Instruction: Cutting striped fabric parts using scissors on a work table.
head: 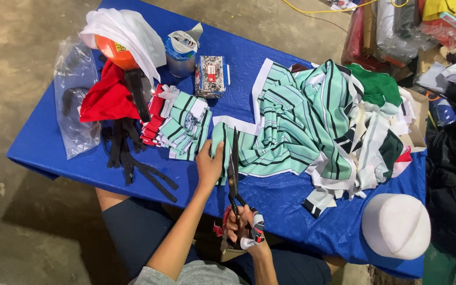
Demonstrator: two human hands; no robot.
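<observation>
Scissors [233,174], long and dark, sit in your right hand [244,224], fingers curled tight through the loops near the bench [43,148] edge, blades pointing away. Your left hand [209,163] lies spread and flat, pinning the near-left corner of the striped mint-green fabric [291,132]. That cloth looks light, soft and prone to slide on the blue cover, so keep it pressed close beside the blades. Folded striped pieces [178,124] lie further left.

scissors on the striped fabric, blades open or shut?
Shut, or nearly: the scissors show as one narrow dark line over the striped fabric, with no gap visible between the blades. The right hand holds the handles.
</observation>
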